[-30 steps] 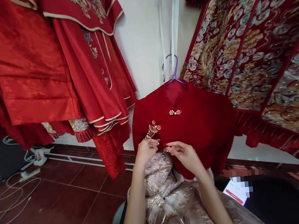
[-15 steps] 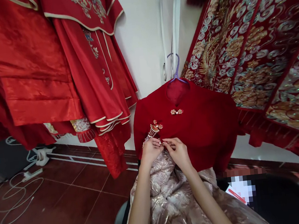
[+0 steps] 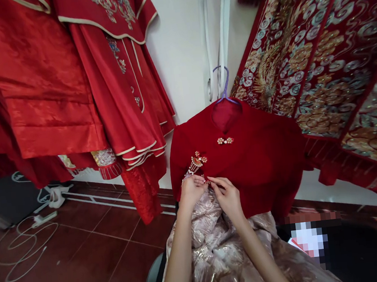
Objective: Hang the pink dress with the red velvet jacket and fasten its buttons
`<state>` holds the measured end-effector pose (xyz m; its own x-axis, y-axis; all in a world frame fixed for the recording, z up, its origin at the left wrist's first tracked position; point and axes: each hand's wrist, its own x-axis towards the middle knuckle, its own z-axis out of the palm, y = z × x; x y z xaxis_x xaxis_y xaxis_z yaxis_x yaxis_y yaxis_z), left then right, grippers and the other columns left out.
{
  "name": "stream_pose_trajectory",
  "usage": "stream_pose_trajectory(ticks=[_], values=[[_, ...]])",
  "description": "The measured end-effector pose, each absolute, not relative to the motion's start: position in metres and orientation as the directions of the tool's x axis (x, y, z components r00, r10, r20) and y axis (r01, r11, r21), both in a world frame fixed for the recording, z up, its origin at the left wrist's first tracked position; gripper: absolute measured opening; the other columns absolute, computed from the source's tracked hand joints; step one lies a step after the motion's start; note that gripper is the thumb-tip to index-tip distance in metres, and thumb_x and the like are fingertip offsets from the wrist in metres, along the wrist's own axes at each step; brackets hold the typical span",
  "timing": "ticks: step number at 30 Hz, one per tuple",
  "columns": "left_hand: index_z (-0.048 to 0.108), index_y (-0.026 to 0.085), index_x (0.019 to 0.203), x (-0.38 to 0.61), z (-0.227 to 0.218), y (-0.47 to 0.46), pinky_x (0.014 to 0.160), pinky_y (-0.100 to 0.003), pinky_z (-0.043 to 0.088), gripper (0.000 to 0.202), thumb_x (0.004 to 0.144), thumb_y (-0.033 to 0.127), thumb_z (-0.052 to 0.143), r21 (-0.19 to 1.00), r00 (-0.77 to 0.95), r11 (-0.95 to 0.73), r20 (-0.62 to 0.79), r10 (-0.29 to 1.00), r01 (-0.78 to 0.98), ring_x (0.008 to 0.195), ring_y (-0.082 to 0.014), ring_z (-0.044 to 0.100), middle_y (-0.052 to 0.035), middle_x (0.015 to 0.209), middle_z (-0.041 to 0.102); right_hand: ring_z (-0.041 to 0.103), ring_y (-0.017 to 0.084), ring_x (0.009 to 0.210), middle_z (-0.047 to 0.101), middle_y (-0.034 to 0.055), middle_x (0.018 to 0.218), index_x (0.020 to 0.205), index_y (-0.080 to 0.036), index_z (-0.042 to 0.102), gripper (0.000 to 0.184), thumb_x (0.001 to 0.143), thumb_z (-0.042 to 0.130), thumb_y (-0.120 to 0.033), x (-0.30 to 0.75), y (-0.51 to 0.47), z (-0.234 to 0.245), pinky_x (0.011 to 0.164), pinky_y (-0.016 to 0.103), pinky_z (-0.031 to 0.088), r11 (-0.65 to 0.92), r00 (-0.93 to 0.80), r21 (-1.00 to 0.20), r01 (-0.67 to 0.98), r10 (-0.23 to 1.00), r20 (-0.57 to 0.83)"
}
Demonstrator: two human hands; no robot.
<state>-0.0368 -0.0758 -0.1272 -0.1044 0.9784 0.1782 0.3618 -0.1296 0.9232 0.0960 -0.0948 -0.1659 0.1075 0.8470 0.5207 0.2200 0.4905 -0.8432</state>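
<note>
A dark red velvet jacket (image 3: 251,165) with a purple hanger (image 3: 225,83) at its neck hangs before me. My left hand (image 3: 194,190) is closed in a pinch near its front lower edge. Close beside it, my right hand (image 3: 227,196) pinches with thumb and forefinger. Between the fingertips shows a small beaded ornament (image 3: 207,182), red and gold, partly hidden by the fingers. Just above the left hand, a fan-shaped brooch (image 3: 197,161) with beaded tassels sits on the jacket. A beaded flower clasp (image 3: 225,140) is fixed below the collar.
Shiny pale fabric (image 3: 217,254) covers my lap beneath the forearms. Red garments (image 3: 112,95) hang at left, and a heavily embroidered red garment (image 3: 315,65) at right. A white cable (image 3: 27,238) lies coiled on the tiled floor. A dark surface (image 3: 361,248) is at lower right.
My right hand's fingers have shifted slightly over the small ornament, and more of them lie together. The whole view has moved a little; both hands stay at the same spot on the jacket.
</note>
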Motion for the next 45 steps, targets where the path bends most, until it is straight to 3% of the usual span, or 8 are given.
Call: stream_pose_trajectory(ticks=[5, 10, 21, 31, 40, 45], values=[[0.067, 0.013, 0.072, -0.038, -0.127, -0.076, 0.067, -0.026, 0.053, 0.011, 0.062, 0.014, 0.072, 0.913, -0.108, -0.155, 0.21, 0.972, 0.376, 0.065, -0.0138, 0.065, -0.0056, 0.071, 0.07, 0.063, 0.018, 0.098, 0.065, 0.0086, 0.107, 0.107, -0.022, 0.071, 0.03, 0.087, 0.052, -0.034, 0.099, -0.094, -0.165, 0.086, 0.033, 0.056, 0.484, 0.087, -0.851, 0.203, 0.857, 0.508], [0.067, 0.013, 0.072, -0.039, -0.127, -0.076, 0.069, -0.026, 0.053, 0.012, 0.062, 0.009, 0.068, 0.898, -0.055, -0.193, 0.233, 0.971, 0.396, 0.066, -0.0138, 0.066, -0.0052, 0.072, 0.07, 0.063, 0.018, 0.099, 0.063, 0.0091, 0.108, 0.108, -0.021, 0.07, 0.03, 0.087, 0.053, -0.033, 0.097, -0.095, -0.164, 0.087, 0.033, 0.056, 0.484, 0.092, -0.853, 0.193, 0.857, 0.507], [0.073, 0.015, 0.074, -0.045, -0.122, -0.084, 0.069, -0.026, 0.054, 0.014, 0.064, 0.011, 0.063, 0.801, 0.093, -0.303, 0.299, 0.95, 0.517, 0.068, -0.0166, 0.068, -0.0057, 0.072, 0.073, 0.064, 0.016, 0.086, 0.065, 0.0074, 0.098, 0.098, -0.019, 0.071, 0.025, 0.085, 0.057, -0.035, 0.09, -0.099, -0.17, 0.079, 0.03, 0.058, 0.489, 0.197, -0.849, 0.199, 0.829, 0.523], [0.072, 0.014, 0.084, -0.054, -0.129, -0.081, 0.071, -0.025, 0.053, 0.014, 0.073, 0.015, 0.064, 0.863, 0.167, -0.276, 0.226, 0.96, 0.423, 0.076, -0.0169, 0.069, -0.0078, 0.083, 0.074, 0.061, 0.014, 0.08, 0.06, 0.0071, 0.095, 0.097, -0.019, 0.07, 0.027, 0.085, 0.057, -0.039, 0.087, -0.103, -0.166, 0.073, 0.028, 0.058, 0.468, 0.186, -0.849, 0.243, 0.837, 0.515], [0.068, 0.018, 0.09, -0.06, -0.125, -0.073, 0.068, -0.024, 0.051, 0.014, 0.079, 0.02, 0.059, 0.83, -0.119, -0.27, 0.37, 0.921, 0.488, 0.069, -0.0127, 0.066, -0.004, 0.086, 0.073, 0.06, 0.013, 0.077, 0.059, 0.0085, 0.098, 0.097, -0.016, 0.065, 0.025, 0.088, 0.052, -0.037, 0.09, -0.1, -0.163, 0.064, 0.025, 0.054, 0.443, 0.246, -0.853, 0.276, 0.825, 0.508], [0.069, 0.018, 0.084, -0.06, -0.125, -0.077, 0.072, -0.024, 0.052, 0.011, 0.078, 0.022, 0.061, 0.828, 0.058, -0.302, 0.313, 0.948, 0.472, 0.076, -0.0143, 0.067, -0.0035, 0.086, 0.073, 0.059, 0.014, 0.078, 0.058, 0.0087, 0.099, 0.096, -0.016, 0.063, 0.024, 0.088, 0.052, -0.035, 0.09, -0.1, -0.165, 0.063, 0.024, 0.053, 0.438, 0.24, -0.856, 0.276, 0.831, 0.502]])
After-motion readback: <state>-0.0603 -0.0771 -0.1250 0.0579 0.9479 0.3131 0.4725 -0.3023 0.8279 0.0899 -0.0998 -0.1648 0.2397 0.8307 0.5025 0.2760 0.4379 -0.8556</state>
